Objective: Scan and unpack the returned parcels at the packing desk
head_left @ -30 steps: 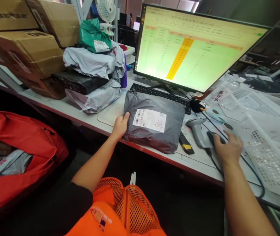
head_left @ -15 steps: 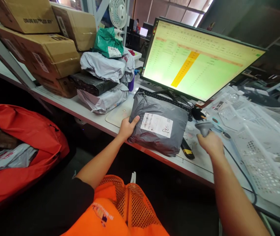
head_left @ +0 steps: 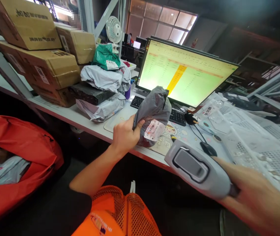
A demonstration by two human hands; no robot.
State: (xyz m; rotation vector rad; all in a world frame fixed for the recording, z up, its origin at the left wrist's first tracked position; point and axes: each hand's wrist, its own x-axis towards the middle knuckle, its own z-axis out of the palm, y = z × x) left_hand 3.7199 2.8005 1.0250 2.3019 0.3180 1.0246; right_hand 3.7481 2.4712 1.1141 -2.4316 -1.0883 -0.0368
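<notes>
My left hand (head_left: pixel 127 134) is closed on the left edge of a grey plastic mailer parcel (head_left: pixel 154 105), which stands tilted up over the front edge of the desk. A white shipping label (head_left: pixel 155 129) with a barcode shows on its side, partly turned away. In my right hand (head_left: pixel 248 186), raised close to the camera at the lower right, is a grey handheld barcode scanner (head_left: pixel 198 168). Its head points left toward the parcel, some way apart from it. The fingers of that hand are partly hidden behind the scanner.
A lit monitor (head_left: pixel 184 72) and black keyboard (head_left: pixel 177 117) stand behind the parcel. To the left are stacked mailer bags (head_left: pixel 100 78) and cardboard boxes (head_left: pixel 53 67). White perforated baskets (head_left: pixel 255 137) and a mouse (head_left: pixel 208 149) lie right. A red bag (head_left: pixel 39 157) holds parcels at lower left.
The grey parcel has gone from lying fairly flat to tilted up on edge in my left hand. My right hand has brought the scanner up and nearer the camera.
</notes>
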